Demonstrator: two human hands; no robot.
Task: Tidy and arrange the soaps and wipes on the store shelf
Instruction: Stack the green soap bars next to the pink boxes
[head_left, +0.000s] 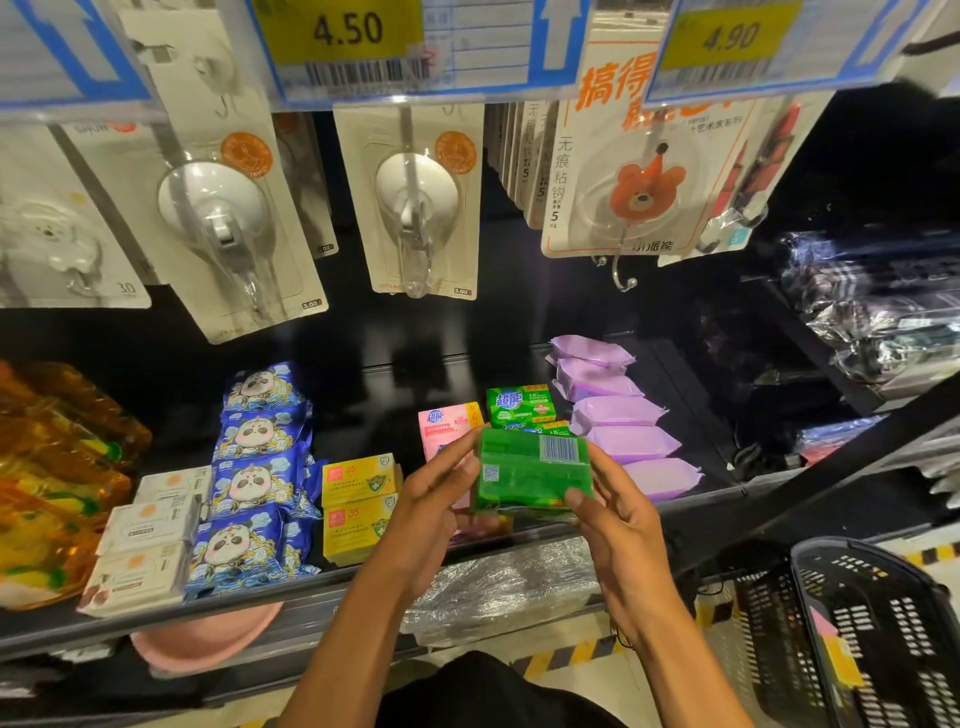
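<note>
Both hands hold one green soap pack (535, 470) between them, left hand (431, 499) gripping its left edge, right hand (618, 525) its right, above the black shelf (395, 343) front. Behind lie green soaps (519, 405), a pink soap box (449, 423), purple wipes (623, 421). Hooks (421, 202) hang overhead.

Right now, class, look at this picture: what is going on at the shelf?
A person's left hand and right hand grip a green soap pack, barcode up, in front of the shelf. More green soaps sit behind it, between a pink soap pack and a row of purple packs.
</note>
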